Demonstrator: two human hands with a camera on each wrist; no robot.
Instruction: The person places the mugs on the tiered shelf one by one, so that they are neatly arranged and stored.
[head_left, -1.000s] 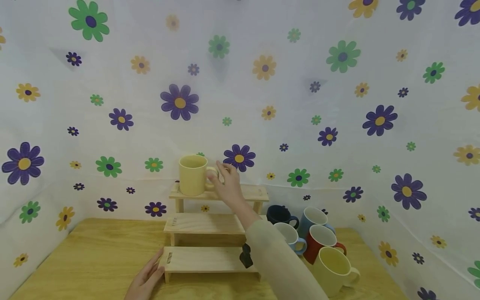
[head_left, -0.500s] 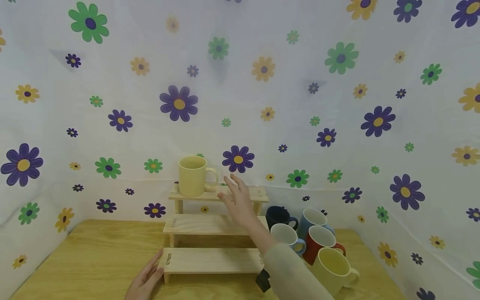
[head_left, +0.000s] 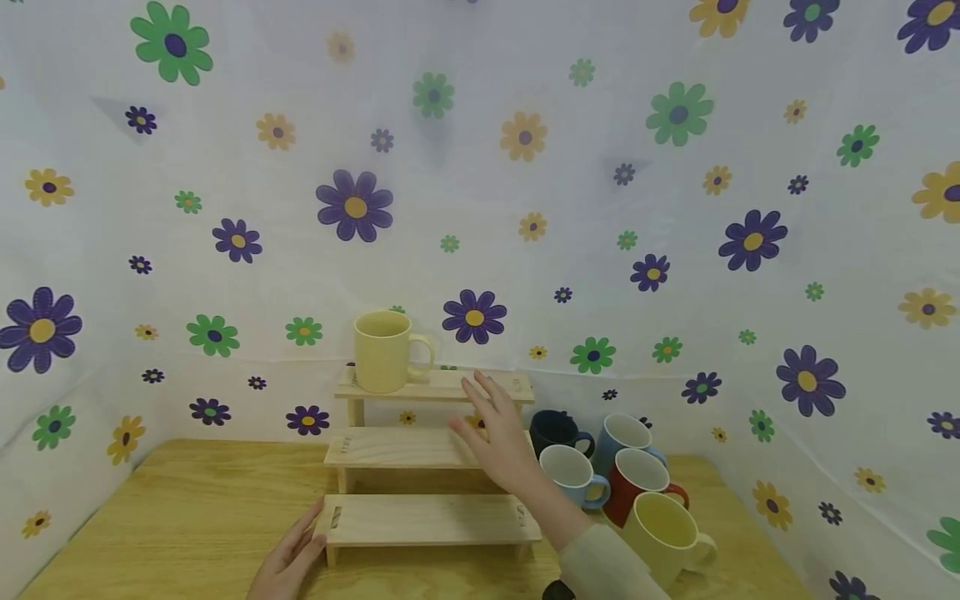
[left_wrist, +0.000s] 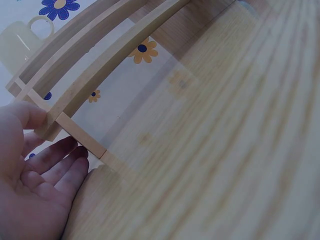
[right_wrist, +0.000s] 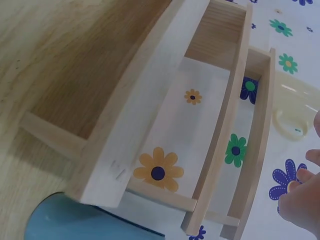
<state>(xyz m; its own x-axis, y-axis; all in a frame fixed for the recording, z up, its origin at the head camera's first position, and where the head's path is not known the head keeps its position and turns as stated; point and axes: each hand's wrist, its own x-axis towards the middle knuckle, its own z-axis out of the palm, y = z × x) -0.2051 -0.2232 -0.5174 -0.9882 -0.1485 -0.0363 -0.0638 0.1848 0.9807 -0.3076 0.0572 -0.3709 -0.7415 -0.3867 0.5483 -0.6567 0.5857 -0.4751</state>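
Head view: our left hand (head_left: 288, 554) gripped the rack (head_left: 431, 518), probably steadying it; our right hand (head_left: 498, 437), fingers spread and empty, hung apart from the mug (head_left: 381, 354) atop the rack.

No text, label, brand, number or sign could be read anywhere. The pale, unpainted wooden three-step stand with flat rectangular boards (head_left: 431, 521) bore only small marks near the left and right ends of its boards, and these formed no legible characters. The visible side of the glossy pale-yellow cylindrical mug (head_left: 381, 354), near the top board's left end, showed no readable lettering, nor did the white flower-printed sheet (head_left: 525, 50).
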